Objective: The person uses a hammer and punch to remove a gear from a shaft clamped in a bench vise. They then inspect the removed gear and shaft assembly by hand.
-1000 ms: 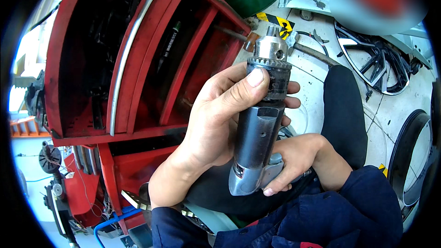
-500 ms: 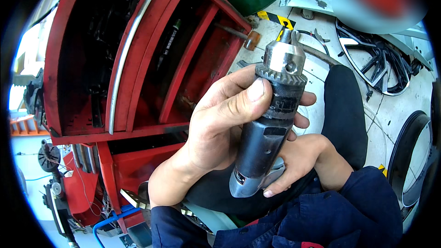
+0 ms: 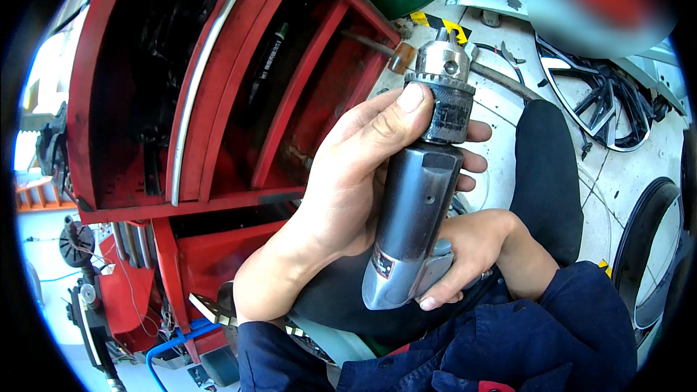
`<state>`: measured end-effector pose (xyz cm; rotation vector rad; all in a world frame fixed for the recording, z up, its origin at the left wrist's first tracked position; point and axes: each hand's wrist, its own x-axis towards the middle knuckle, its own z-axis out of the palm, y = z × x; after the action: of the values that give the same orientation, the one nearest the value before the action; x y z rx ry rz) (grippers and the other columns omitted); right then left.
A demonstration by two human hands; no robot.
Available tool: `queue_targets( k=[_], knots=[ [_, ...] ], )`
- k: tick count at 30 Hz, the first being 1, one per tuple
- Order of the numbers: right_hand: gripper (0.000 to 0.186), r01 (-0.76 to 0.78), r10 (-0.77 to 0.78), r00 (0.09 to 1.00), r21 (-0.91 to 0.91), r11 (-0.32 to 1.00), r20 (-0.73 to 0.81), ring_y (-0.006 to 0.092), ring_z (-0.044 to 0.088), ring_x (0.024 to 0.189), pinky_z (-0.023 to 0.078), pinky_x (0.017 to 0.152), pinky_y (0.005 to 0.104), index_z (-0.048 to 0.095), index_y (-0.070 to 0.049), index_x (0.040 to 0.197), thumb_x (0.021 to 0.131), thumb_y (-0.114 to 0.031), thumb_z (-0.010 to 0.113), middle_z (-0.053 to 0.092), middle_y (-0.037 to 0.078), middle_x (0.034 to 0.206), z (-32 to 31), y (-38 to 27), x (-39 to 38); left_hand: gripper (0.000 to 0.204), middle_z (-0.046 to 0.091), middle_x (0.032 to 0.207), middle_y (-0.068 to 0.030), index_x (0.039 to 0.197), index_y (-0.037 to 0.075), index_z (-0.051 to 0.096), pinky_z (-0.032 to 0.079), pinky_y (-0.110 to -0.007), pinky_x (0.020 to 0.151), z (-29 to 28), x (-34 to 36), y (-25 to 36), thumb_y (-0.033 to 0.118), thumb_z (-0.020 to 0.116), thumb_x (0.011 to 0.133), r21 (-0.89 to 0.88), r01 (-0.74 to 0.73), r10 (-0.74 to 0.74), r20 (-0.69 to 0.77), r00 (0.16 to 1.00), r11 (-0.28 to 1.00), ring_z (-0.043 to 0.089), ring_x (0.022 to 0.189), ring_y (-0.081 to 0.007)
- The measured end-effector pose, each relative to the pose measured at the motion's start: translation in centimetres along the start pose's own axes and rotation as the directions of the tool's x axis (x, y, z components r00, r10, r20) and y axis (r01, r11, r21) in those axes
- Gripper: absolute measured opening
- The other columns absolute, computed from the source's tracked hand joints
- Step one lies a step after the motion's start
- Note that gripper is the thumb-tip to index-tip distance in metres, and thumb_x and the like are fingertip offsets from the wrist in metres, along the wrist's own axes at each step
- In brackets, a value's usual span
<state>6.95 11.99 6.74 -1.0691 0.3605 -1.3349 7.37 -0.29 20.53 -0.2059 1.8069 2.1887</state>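
The drill (image 3: 417,210) is held upright in the middle of the scene, chuck end far, handle end near. Its body is a smooth, grey cast-metal barrel, slightly tapered and dull in finish, with a small label near the base. The chuck (image 3: 444,91) at the far end is a bright steel cylinder with a toothed ring, a round key hole and a dark knurled collar below it.

The left hand (image 3: 348,189) is wrapped around the collar and upper barrel: the thumb lies flat along the near-left face, its tip at the toothed ring, and the fingertips show past the right side of the collar. The grip is closed tight on the tool.

The right hand (image 3: 472,254) cups the near end of the drill from the right, fingers curled under the metal handle and trigger area, closed on it.

Both sleeves are dark blue woven cloth. A black-trousered knee (image 3: 548,174) lies just right of the drill.

To the left stands a red painted-steel tool cabinet (image 3: 218,87) with open drawers and a pale metal slide rail. Far right, on the pale speckled floor (image 3: 617,174), lies a spoked alloy wheel (image 3: 602,101), and a black rubber tyre (image 3: 657,247) curves along the right edge.
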Motion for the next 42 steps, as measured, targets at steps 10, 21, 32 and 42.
queue_targets(
  k=[10, 21, 32, 42],
  knots=[
    [0.049, -0.164, 0.141, 0.955, -0.072, 0.984, -0.260, 0.0131, 0.063, 0.059, 0.052, 0.053, 0.0263, 0.047, 0.003, 0.121, 0.088, -0.024, 0.070, 0.065, 0.007, 0.076, 0.7, -1.4, 0.0, 0.067, 0.064, 0.104, -0.0270, 0.125, -0.008, 0.048, 0.060, -0.036, 0.072, -0.5, 0.7, -0.3, 0.051, 0.036, 0.098, 0.146, -0.026, 0.024, 0.019, 1.000, 0.989, 0.070, 0.082, -0.0285],
    [0.054, -0.333, 0.231, 0.862, -0.160, 0.929, -0.450, 0.0135, 0.062, 0.059, 0.051, 0.055, 0.0271, 0.049, 0.004, 0.124, 0.086, -0.029, 0.070, 0.065, 0.007, 0.075, 1.0, -2.8, 0.0, 0.076, 0.066, 0.094, -0.0206, 0.125, -0.007, 0.050, 0.059, -0.032, 0.065, -1.0, 0.2, -0.2, 0.061, 0.030, 0.096, 0.258, -0.062, 0.050, 0.056, 0.997, 0.964, 0.069, 0.074, -0.0222],
    [0.056, -0.307, 0.199, 0.870, -0.181, 0.934, -0.451, 0.0136, 0.063, 0.060, 0.051, 0.057, 0.0268, 0.048, 0.004, 0.126, 0.087, -0.030, 0.069, 0.064, 0.007, 0.075, 0.9, -2.5, 0.1, 0.089, 0.066, 0.084, -0.0160, 0.118, -0.006, 0.053, 0.055, -0.028, 0.053, -1.1, 0.5, -0.3, 0.070, 0.014, 0.094, 0.197, -0.015, 0.010, 0.024, 1.000, 0.980, 0.065, 0.060, -0.0196],
    [0.067, -0.334, 0.232, 0.865, -0.166, 0.928, -0.444, 0.0152, 0.064, 0.061, 0.052, 0.056, 0.0254, 0.040, 0.003, 0.135, 0.087, -0.032, 0.069, 0.065, 0.008, 0.078, 0.7, -2.2, -0.1, 0.091, 0.065, 0.082, -0.0164, 0.118, -0.007, 0.054, 0.057, -0.028, 0.053, -1.1, 0.5, -0.6, 0.071, 0.014, 0.094, 0.116, -0.055, 0.050, 0.045, 0.998, 0.992, 0.065, 0.059, -0.0196]
  ],
)
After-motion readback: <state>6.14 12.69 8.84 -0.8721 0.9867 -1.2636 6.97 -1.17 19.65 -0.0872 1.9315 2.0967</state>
